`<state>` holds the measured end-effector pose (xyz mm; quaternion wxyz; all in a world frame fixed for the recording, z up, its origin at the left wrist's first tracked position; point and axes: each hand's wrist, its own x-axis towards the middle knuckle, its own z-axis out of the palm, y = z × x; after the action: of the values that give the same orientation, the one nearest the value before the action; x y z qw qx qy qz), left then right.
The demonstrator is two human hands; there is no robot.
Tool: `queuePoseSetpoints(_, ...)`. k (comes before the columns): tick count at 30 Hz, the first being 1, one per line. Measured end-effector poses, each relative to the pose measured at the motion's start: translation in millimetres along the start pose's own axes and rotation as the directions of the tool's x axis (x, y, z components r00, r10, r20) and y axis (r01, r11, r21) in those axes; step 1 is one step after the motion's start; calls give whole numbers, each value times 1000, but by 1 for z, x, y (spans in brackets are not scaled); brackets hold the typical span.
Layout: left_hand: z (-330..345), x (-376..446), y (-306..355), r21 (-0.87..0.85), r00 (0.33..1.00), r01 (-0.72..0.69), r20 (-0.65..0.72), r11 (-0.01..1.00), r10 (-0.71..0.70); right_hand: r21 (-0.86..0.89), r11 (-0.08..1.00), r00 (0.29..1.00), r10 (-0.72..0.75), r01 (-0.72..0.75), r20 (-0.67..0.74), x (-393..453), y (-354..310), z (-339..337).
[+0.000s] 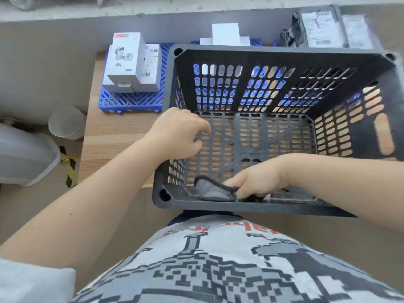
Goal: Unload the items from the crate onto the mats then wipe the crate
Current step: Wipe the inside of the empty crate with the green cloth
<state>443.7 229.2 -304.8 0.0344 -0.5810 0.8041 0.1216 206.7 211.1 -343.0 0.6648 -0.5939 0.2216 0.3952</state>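
A black slotted plastic crate (282, 54) stands on the wooden table, with nothing in it but a cloth. My left hand (179, 133) grips the crate's left wall at the rim, fingers curled over it. Low inside the crate, my right hand (255, 182) holds a grey cloth (213, 190) with a dark edge against the near wall. White boxes (131, 64) sit on a blue mat (131, 101) at the far left. More white boxes (226, 35) rest on a blue mat behind the crate. Grey parcel bags (325, 27) lie at the far right.
The wooden table (113, 136) ends at the left, where a clear plastic cup (66, 123) and a pale plastic container (24, 156) stand lower down. Yellow-black tape (70, 167) marks the floor there. A grey wall runs behind the table.
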Motion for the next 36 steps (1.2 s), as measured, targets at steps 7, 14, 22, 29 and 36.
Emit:
queuePoseSetpoints(7, -1, -1, 1, -23, 1000, -5, -4, 1000, 5, -172, 964, 972, 176, -203, -158, -71, 44, -8)
queuePoseSetpoints(14, -3, -1, 1, -52, 1000, -26, -10, 998, 26, -46, 961, 947, 260, -273, -190, -44, 35, -3)
queuePoseSetpoints(22, 0, 3, -1, 65, 999, -38, 24, 997, 37, -104, 993, 960, -81, 54, -267, -14, -22, 15)
queuePoseSetpoints(29, -2, 3, -3, 78, 995, -67, 80, 995, 61, -186, 914, 915, 309, -361, -260, -81, 45, -8)
queuePoseSetpoints(36, -4, 5, 35, -35, 968, -49, 244, 998, 56, -115, 992, 973, 32, -59, -227, -47, 34, 3)
